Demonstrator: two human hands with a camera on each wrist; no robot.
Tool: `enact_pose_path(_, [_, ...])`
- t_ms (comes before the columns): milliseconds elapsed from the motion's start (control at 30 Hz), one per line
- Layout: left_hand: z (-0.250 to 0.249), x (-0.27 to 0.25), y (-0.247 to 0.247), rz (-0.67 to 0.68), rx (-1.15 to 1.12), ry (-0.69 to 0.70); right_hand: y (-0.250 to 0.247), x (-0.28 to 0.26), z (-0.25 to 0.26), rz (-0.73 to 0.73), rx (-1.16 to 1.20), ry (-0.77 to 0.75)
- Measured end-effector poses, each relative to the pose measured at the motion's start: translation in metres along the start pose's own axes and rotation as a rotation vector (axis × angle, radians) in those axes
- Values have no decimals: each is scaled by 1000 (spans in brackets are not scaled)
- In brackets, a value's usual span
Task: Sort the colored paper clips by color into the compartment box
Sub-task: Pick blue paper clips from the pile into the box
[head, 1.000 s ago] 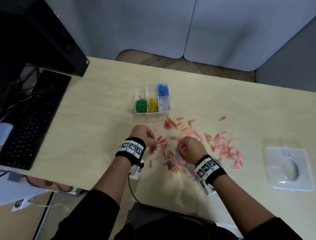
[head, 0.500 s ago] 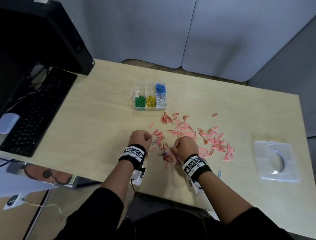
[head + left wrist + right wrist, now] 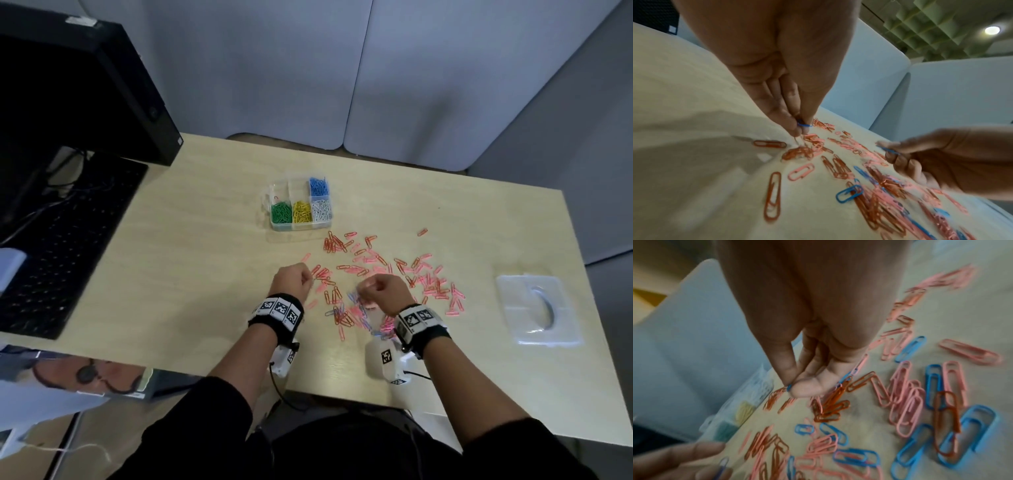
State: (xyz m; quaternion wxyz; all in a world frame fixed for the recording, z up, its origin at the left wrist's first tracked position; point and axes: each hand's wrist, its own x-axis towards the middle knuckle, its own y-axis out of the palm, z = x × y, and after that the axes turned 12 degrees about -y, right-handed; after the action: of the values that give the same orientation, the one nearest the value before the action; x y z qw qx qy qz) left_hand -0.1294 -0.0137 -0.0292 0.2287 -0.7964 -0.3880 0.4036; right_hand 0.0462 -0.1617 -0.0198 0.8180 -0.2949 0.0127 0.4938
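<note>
Both hands just lifted off the scattered pile: left hand [image 3: 797, 104] pinches a small blue wire paper clip [image 3: 804, 125], right hand [image 3: 813, 353] pinches another blue wire clip [image 3: 789, 387]; blue compartment of the clear plastic compartment box [image 3: 301, 226] likely next.

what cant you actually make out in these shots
- Head view: what the left hand and right hand pinch is hidden by the knuckles; the wrist views show blue clips.
- Head view: the compartment box back-left cell's contents are too small.
- Right wrist view: the box is blurred.
- How many clips each hand holds: fingers cover them.
</note>
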Motion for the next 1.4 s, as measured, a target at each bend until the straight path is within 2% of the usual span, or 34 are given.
enact_pose_path(100, [3, -2, -1, 29, -161, -1, -4, -6, -8, -73, 426, 145])
enact_pose_path(267, [4, -3, -1, 99, -316, -8, -2, -9, 0, -28, 744, 210])
enact_pose_path(333, [2, -4, -1, 125, -318, -22, 3, -5, 2, 23, 583, 139])
enact_pose_path(433, [0, -6, -3, 165, -292, -82, 13, 5, 1, 99, -130, -54])
enact_pose_path(467, [0, -8, -4, 182, -284, -105, 18, 9, -3, 109, -294, -98])
enact_pose_path(567, [7, -8, -6, 235, -225, -122, 28, 12, -2, 112, -391, -121])
enact_pose_path(633, [11, -11, -7, 251, -162, -70, 25, 13, -1, 139, -386, -120])
enact_pose_path(700, [11, -15, -4, 300, -94, -4, 16, 13, 1, 145, -268, -117])
enact_pose_path(767, [9, -18, 4, 334, 20, 61, 7, 11, 0, 152, 32, -51])
enact_pose_path(900, [4, -17, 19, 270, 176, 99, 3, 6, 5, 257, 635, 181])
enact_pose_path(967, [-2, -18, 20, 261, 236, 118, 7, 3, 6, 270, 761, 253])
enact_pose_path(1033, [-5, -18, 19, 282, 271, 121, 11, 1, 3, 264, 571, 180])
enact_pose_path(1133, [-6, -19, 14, 293, 217, 129, 21, -5, 1, 243, -93, -42])
enact_pose_path(1200, [-3, -17, 13, 312, 142, 131, 32, -9, 3, 204, -327, -62])
enact_pose_path(1300, [0, -18, 11, 336, 41, 96, 44, -8, 2, 186, -435, -103])
enact_pose_path(1400, [4, -20, 11, 353, -69, 79, 33, -7, 4, 196, -304, -101])
